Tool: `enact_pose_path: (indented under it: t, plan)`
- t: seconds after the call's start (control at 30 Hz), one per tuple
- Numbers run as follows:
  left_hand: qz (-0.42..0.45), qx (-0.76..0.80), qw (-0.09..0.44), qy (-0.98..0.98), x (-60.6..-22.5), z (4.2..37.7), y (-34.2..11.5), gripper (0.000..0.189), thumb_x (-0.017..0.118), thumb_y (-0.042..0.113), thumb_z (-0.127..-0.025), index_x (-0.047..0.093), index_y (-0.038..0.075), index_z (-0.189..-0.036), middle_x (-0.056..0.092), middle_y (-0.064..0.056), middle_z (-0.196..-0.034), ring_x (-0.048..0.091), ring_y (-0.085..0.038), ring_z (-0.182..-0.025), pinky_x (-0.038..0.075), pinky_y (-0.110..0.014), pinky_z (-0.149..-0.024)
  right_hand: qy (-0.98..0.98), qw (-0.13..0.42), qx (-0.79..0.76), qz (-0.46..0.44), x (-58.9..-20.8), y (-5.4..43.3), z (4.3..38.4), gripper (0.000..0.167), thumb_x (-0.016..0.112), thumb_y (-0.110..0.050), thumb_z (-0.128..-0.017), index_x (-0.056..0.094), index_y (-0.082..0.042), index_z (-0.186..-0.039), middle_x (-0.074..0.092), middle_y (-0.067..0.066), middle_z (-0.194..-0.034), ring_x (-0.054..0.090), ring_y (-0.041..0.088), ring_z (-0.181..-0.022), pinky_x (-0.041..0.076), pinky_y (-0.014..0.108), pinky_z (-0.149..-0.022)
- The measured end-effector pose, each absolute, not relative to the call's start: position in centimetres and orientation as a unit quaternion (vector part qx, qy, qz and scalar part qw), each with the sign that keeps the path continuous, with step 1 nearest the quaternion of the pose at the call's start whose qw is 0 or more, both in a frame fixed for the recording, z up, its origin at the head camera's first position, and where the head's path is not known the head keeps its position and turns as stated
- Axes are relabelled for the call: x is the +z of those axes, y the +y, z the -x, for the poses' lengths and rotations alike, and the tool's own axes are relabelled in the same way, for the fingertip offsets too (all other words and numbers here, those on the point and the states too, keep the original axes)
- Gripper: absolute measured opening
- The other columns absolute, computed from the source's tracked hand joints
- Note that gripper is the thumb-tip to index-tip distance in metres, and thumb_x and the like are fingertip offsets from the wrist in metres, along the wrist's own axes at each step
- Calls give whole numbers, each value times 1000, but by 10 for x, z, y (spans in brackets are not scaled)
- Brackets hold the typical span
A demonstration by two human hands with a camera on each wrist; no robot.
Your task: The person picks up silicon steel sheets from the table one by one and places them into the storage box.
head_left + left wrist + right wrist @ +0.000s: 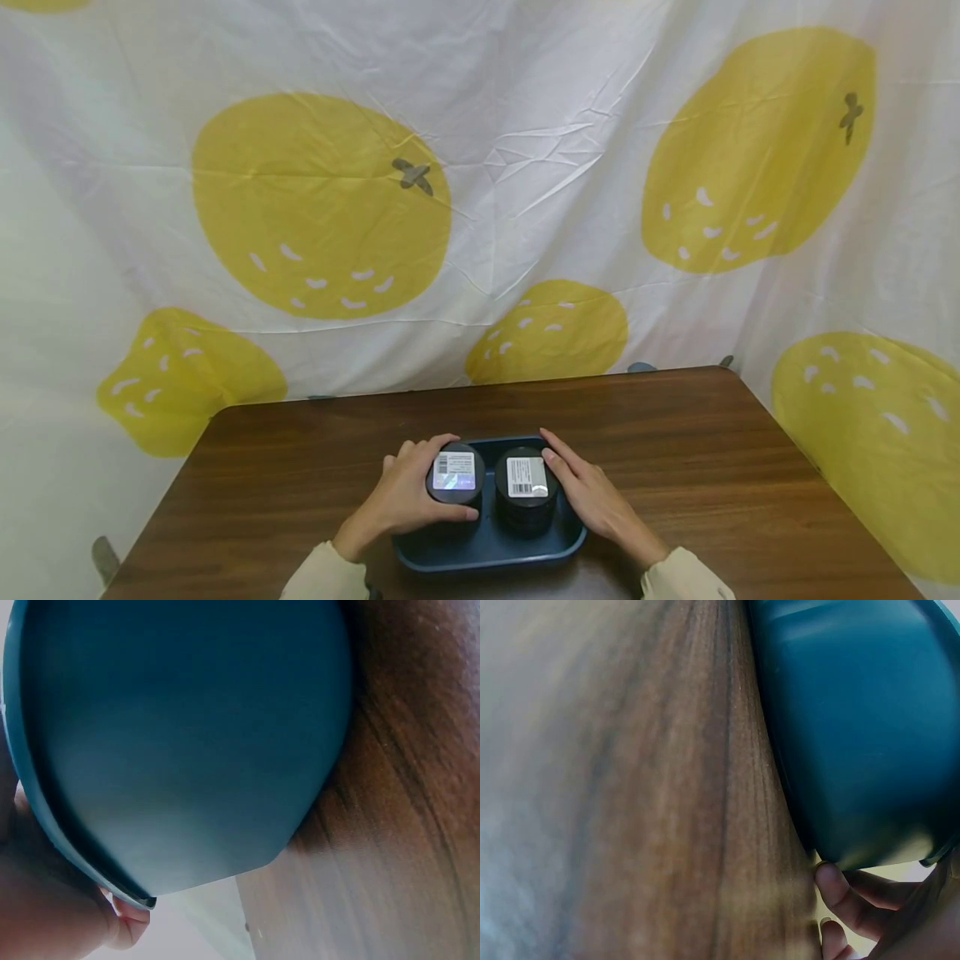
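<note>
A dark blue tray stands on the wooden table and holds two round black containers with white labels on top. My left hand reaches over the tray's left side and grips the left black container, thumb at its front and fingers behind. Close beside it is the right black container, its side ridged. My right hand lies at the tray's right back corner, fingers extended, the thumb near the right container. In the right wrist view its fingertips are at the tray's end wall.
The brown wooden table reaches out on all sides of the tray. Behind it hangs a white cloth printed with yellow fruit. Light sleeves cover both forearms.
</note>
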State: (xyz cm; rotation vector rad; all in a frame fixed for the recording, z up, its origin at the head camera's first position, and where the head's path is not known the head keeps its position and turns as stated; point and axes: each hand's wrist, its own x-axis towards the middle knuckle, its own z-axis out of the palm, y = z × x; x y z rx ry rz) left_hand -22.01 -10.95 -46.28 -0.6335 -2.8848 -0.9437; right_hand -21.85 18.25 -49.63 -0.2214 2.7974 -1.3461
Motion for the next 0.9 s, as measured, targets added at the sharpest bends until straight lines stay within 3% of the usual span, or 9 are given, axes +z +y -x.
enact_pose_path:
  t: [0.2, 0.47, 0.9]
  plan:
    - [201, -303, 8, -932, -463, 219, -110, 100, 82, 71, -58, 51, 23, -141, 61, 6, -112, 42, -15, -97, 25, -38, -78, 899, 14, -431, 72, -496, 182, 218, 61, 32, -63, -101, 40, -31, -152, 49, 8, -150, 48, 39, -134, 33, 63, -107]
    - [211, -287, 40, -934, -465, 218, -111, 98, 83, 70, -56, 52, 28, -138, 55, 4, -107, 42, -15, -100, 25, -35, -76, 900, 21, -429, 69, -495, 183, 218, 61, 31, -64, -101, 39, -33, -152, 47, 9, -151, 47, 40, -135, 33, 65, -106]
    - [208, -288, 31, -934, -465, 217, -113, 97, 84, 68, -57, 54, 22, -137, 50, 3, -104, 41, -17, -100, 24, -38, -77, 901, 16, -428, 68, -496, 183, 218, 61, 32, -64, -101, 40, -32, -152, 48, 9, -150, 47, 40, -134, 33, 64, -106]
